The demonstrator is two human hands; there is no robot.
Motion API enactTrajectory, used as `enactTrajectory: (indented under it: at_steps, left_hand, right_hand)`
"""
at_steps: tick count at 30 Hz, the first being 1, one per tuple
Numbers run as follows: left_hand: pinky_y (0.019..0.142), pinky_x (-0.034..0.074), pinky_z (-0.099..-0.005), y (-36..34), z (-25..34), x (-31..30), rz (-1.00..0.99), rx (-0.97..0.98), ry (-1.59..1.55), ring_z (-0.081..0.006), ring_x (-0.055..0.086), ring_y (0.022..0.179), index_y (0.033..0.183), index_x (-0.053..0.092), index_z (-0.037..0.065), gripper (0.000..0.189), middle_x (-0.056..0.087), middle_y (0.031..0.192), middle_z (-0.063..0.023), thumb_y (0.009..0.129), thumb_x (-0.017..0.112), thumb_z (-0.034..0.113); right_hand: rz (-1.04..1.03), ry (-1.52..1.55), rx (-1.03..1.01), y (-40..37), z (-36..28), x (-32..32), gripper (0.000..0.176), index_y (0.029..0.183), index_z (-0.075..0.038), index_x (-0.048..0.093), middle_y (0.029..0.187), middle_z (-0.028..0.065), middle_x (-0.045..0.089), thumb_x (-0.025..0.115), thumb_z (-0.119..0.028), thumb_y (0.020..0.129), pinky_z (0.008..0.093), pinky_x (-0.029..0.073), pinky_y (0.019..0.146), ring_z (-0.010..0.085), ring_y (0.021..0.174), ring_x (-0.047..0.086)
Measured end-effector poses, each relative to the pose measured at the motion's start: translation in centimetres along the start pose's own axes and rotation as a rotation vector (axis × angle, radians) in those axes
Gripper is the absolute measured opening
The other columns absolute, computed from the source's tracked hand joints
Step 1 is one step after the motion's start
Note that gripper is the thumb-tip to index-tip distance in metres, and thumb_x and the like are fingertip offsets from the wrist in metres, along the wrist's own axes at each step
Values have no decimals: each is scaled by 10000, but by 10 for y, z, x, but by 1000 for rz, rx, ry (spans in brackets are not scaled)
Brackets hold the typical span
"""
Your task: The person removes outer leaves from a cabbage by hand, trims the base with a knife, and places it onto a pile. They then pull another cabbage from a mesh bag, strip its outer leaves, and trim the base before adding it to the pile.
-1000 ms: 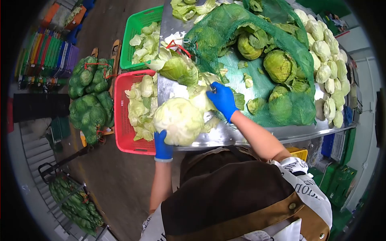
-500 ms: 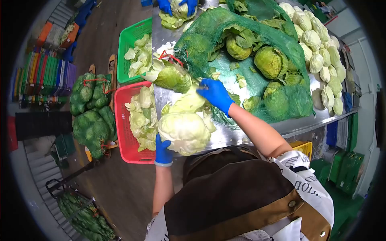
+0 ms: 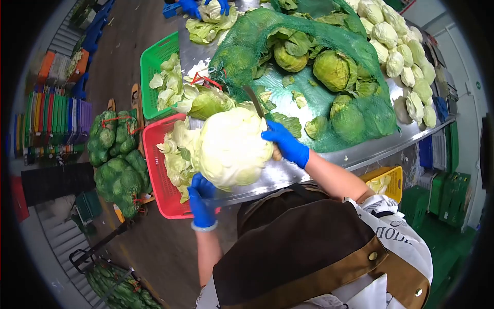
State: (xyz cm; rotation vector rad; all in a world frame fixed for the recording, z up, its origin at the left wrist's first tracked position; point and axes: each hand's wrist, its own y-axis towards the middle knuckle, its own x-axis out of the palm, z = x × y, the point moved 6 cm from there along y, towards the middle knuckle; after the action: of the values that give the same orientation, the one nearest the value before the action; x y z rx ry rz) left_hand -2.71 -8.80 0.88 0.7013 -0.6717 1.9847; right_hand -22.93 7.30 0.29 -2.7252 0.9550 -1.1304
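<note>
A pale, trimmed cabbage is held up at the table's near edge. My left hand, in a blue glove, grips its lower left side, with some fingers hidden beneath it. My right hand, also gloved in blue, is closed around the handle of a knife at the cabbage's right side. The blade points up and away, partly in front of the table. Just beyond the cabbage lies a greener cabbage with loose outer leaves.
A green mesh bag with several cabbages covers much of the metal table. Trimmed cabbages are piled at the right. A red basket and a green basket hold leaves. Another person's gloved hands handle a cabbage.
The cabbage has come up and turned in my left hand. My right hand has moved from the loose leaves to the cabbage's right side, and the knife blade now shows.
</note>
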Motion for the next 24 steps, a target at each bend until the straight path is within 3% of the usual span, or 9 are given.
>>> enactTrajectory:
  at_steps: [2, 4, 6, 8, 11, 14, 16, 19, 24]
  left_hand:
    - [983, 415, -353, 6, 29, -11, 127, 32, 344, -223, 512, 1134, 1313, 393, -14, 571, 512, 1213, -122, 901, 553, 347]
    - [999, 402, -349, 20, 40, 61, 23, -26, 380, -221, 500, 1158, 1339, 377, -10, 592, 509, 1233, -110, 845, 619, 209]
    - [1015, 389, -349, 26, 13, 39, 27, -105, 704, -219, 485, 1184, 1370, 354, -1, 663, 495, 1272, -111, 778, 644, 77]
    - [1004, 404, -362, 33, -6, 15, 124, -203, 471, -228, 499, 1176, 1362, 369, -3, 689, 502, 1283, -124, 745, 673, 24]
    - [950, 455, -367, 30, -34, -15, 286, -240, 163, -241, 547, 1114, 1325, 414, -6, 638, 537, 1244, -126, 749, 688, 17]
    - [914, 477, -368, 24, -58, -31, 510, -45, 161, -242, 558, 1087, 1299, 439, -1, 601, 542, 1232, -122, 755, 692, 21]
    - [840, 510, -371, 21, -74, -46, 637, -13, 210, -232, 572, 1046, 1274, 456, 1, 596, 550, 1211, -112, 743, 724, 35]
    - [783, 530, -365, 12, -89, -49, 800, 12, 199, -225, 597, 984, 1242, 490, -14, 581, 576, 1164, -111, 727, 753, 43]
    - [802, 524, -366, 13, -95, -50, 829, 30, 194, -225, 597, 983, 1235, 501, -31, 578, 581, 1160, -120, 722, 758, 42]
  right_hand:
    - [-64, -71, 53, 0, -23, 6, 454, 1155, 42, 548, 1018, 88, 631, 686, -216, 807, 269, 491, 805, 136, 881, 609]
    - [-55, -400, 150, 9, -20, 6, 468, 1134, 21, 566, 937, 58, 616, 722, -246, 782, 255, 479, 746, 127, 804, 585]
    - [-79, -617, 166, 16, -16, 17, 506, 1091, -16, 594, 811, 6, 563, 782, -317, 730, 243, 446, 636, 113, 680, 518]
    - [-40, -669, 92, 34, 22, -7, 546, 1091, -19, 596, 837, 17, 599, 783, -376, 723, 290, 466, 632, 133, 697, 552]
    - [200, -811, -285, 30, 19, -11, 462, 1089, -31, 599, 861, 83, 651, 718, -362, 788, 365, 491, 630, 220, 687, 620]
    - [225, -1258, -287, -6, 14, 2, 354, 1155, -40, 577, 972, 173, 643, 621, -249, 873, 383, 500, 726, 300, 839, 639]
    - [66, -1375, -271, -31, 40, 5, 259, 1109, -59, 581, 870, 217, 636, 544, -214, 906, 446, 502, 659, 377, 759, 618]
    - [33, -1485, -160, -47, 68, 1, 169, 923, -66, 563, 679, 190, 616, 501, -222, 903, 491, 472, 557, 387, 591, 600]
    - [-24, -1507, -58, -35, 91, 3, 181, 922, -53, 555, 678, 206, 612, 486, -218, 898, 504, 468, 567, 391, 605, 602]
